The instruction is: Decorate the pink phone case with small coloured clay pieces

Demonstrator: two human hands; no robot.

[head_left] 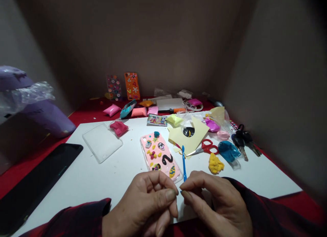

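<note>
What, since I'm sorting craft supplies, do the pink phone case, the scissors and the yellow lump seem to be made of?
Phone case: clear plastic, judging by its glossy see-through rim; the pink face may be clay.
Scissors: smooth, shiny red handles suggest plastic; the grey blades look like metal.
Yellow lump: probably modelling clay, matte, with a creased, kneaded-looking surface.

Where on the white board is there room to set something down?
Mostly bare between the clear case and the pink case, and between the blue packet and the right sleeve. Crowded around the scissors and cut paper.
</note>
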